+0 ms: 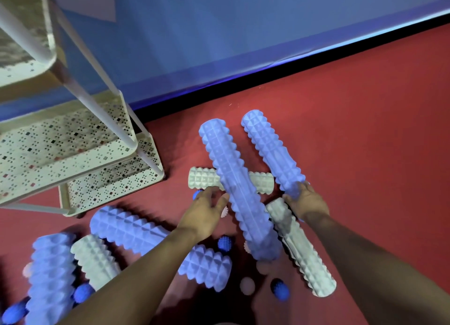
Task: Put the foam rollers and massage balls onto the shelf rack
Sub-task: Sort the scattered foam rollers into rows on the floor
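Right hand (307, 200) wraps its fingers round the near end of a blue foam roller (271, 151), which slants away toward the wall. Left hand (207, 211) is out over the pile, fingers spread and slightly bent, tips at the flank of a second, longer blue roller (237, 188); whether it grips or only touches, I cannot tell. That long roller lies across a short white roller (204, 180) and beside a longer white roller (300, 248) that runs down to the right, under the right wrist.

Floor is red mat (365, 130). Nearer the body: a thick blue roller (136, 229) passing under the left forearm, a stubby white roller (96, 260) against it, and another blue roller (50, 276) at the far left. Spiky blue massage balls sit among them: one (224, 244) between the forearms, one (280, 289) lower right, one (82, 293) by the left rollers. A pale ball (247, 285) lies near the lower one.

Shelf rack (73, 154), cream perforated metal, stands upper left against the blue wall (219, 44); its visible tiers hold no rollers or balls.
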Available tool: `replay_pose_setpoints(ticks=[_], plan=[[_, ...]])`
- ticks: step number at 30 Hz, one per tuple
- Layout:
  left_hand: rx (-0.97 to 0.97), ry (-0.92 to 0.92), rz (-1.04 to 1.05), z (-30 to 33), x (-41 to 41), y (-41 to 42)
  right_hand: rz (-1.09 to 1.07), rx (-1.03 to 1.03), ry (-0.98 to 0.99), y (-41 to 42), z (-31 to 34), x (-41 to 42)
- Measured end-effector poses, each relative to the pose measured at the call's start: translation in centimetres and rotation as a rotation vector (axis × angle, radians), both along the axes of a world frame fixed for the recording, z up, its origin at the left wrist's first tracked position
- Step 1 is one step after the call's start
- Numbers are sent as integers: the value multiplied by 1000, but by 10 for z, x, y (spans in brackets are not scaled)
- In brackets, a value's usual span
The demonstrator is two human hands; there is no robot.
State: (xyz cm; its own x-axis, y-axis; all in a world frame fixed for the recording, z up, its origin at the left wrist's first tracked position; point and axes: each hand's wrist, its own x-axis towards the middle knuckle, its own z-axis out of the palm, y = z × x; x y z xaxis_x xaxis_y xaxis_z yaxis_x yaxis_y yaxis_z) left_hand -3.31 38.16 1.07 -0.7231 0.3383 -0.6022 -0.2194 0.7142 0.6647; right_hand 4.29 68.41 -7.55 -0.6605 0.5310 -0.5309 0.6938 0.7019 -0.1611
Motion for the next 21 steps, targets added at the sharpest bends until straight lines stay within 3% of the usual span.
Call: replay_pose_setpoints(ticks=[1, 4, 7, 14, 21], plan=[[-4, 0, -2, 2, 0, 1, 5, -46, 68, -12, 9, -3], [-28, -1, -13, 10, 0, 3, -60, -444, 234, -55, 19, -14], [-37, 17, -26, 15, 2, -1, -38, -608, 199, -89, 18, -21], [-17, 25, 19, 17, 2, -27, -10, -561, 119, -115, -2, -16], [-22, 19, 43, 8, -3, -49, -252, -675, 316, -144, -10, -18]])
